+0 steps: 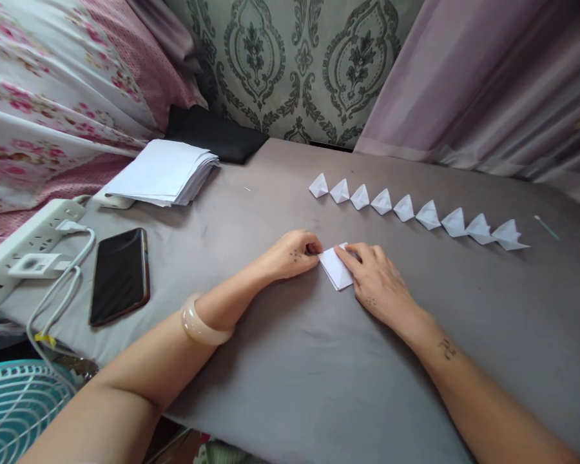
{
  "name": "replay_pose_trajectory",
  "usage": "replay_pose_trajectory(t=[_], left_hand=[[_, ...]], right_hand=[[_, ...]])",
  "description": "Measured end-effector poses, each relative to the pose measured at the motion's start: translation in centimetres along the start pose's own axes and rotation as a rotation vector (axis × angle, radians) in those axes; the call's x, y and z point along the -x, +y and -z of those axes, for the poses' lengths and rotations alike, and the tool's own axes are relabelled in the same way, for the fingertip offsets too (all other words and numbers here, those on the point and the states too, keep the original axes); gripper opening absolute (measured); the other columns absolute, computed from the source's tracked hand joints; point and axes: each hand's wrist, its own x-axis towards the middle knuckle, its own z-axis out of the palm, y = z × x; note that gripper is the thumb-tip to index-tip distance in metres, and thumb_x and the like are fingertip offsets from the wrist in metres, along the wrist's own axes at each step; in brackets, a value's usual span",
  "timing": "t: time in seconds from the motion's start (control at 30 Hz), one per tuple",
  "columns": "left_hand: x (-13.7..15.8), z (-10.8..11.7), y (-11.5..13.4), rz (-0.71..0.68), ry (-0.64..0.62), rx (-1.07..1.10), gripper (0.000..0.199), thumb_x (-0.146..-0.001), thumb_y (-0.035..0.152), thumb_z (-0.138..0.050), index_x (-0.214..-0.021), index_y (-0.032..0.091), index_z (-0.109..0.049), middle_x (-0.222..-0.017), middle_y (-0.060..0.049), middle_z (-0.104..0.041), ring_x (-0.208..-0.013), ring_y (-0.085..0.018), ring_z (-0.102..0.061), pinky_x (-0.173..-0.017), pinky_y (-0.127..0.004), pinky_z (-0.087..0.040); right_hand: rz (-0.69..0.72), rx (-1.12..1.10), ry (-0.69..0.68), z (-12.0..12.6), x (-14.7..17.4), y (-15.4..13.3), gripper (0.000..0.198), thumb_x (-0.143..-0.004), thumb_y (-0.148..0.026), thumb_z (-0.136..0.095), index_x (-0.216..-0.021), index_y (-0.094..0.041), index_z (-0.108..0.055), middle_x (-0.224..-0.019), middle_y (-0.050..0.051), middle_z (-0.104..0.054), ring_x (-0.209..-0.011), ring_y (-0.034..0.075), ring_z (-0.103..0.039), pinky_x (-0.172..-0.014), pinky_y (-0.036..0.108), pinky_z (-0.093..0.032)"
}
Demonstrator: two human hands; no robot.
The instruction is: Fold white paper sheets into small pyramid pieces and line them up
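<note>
A small folded square of white paper (337,270) lies on the grey cloth surface between my hands. My left hand (297,254), its fingers curled in, pinches the paper's left corner. My right hand (377,278) rests over the right side of the paper, with the index finger pressed along its upper part and the other fingers bent over its edge. Beyond my hands, several folded white paper boats (405,209) stand in a slanting row, from the back middle toward the right.
At the back left a stack of white paper sheets (159,171) lies before a black cloth item (217,134). Left of my arm are a phone (120,276) and a white power strip (31,248) with cables. A cotton swab (546,227) lies far right; a teal fan (22,412) stands below left.
</note>
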Motion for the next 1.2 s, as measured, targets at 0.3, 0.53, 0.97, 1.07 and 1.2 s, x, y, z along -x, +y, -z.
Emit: replay_pose_trajectory(t=[0.3, 0.53, 0.97, 1.07, 1.2], left_hand=[[-0.3, 0.2, -0.7, 0.053, -0.053, 0.056, 0.026, -0.073, 0.014, -0.051, -0.089, 0.015, -0.071, -0.073, -0.001, -0.065, -0.063, -0.010, -0.055, -0.059, -0.021, -0.041], [-0.3, 0.0, 0.2, 0.132, 0.009, 0.029, 0.022, -0.080, 0.030, -0.055, -0.082, 0.014, -0.070, -0.068, -0.002, -0.064, -0.060, -0.011, -0.052, -0.056, -0.022, -0.037], [-0.5, 0.0, -0.2, 0.100, -0.014, -0.014, 0.017, -0.078, 0.025, -0.056, -0.081, 0.014, -0.069, -0.069, -0.002, -0.065, -0.061, -0.012, -0.055, -0.057, -0.023, -0.039], [-0.5, 0.0, -0.5, 0.079, -0.014, -0.029, 0.018, -0.079, 0.026, -0.055, -0.081, 0.015, -0.068, -0.069, -0.002, -0.065, -0.061, -0.012, -0.054, -0.057, -0.024, -0.039], [-0.6, 0.1, -0.7, 0.083, -0.031, -0.016, 0.016, -0.078, 0.026, -0.055, -0.080, 0.015, -0.067, -0.067, -0.001, -0.063, -0.059, -0.011, -0.052, -0.057, -0.023, -0.039]], right_hand=[[-0.001, 0.014, -0.040, 0.2, 0.0, -0.1, 0.060, -0.085, -0.004, -0.041, -0.142, -0.025, -0.045, -0.130, 0.010, -0.054, -0.100, 0.026, -0.046, -0.083, 0.036, -0.045], [0.009, 0.081, -0.045, 0.5, 0.0, -0.4, 0.062, -0.085, -0.003, -0.039, -0.142, -0.026, -0.044, -0.128, 0.010, -0.054, -0.095, 0.025, -0.045, -0.078, 0.036, -0.044], [0.046, 0.072, -0.019, 0.3, 0.0, -0.3, 0.064, -0.085, -0.003, -0.036, -0.144, -0.028, -0.043, -0.126, 0.011, -0.055, -0.093, 0.025, -0.045, -0.076, 0.036, -0.044], [0.040, 0.065, -0.046, 0.5, 0.0, -0.4, 0.064, -0.088, -0.004, -0.034, -0.144, -0.032, -0.042, -0.127, 0.011, -0.054, -0.094, 0.025, -0.044, -0.076, 0.037, -0.043], [0.033, 0.085, -0.070, 0.6, 0.1, -0.6, 0.065, -0.087, -0.003, -0.033, -0.145, -0.033, -0.042, -0.126, 0.012, -0.053, -0.093, 0.026, -0.043, -0.076, 0.037, -0.042]])
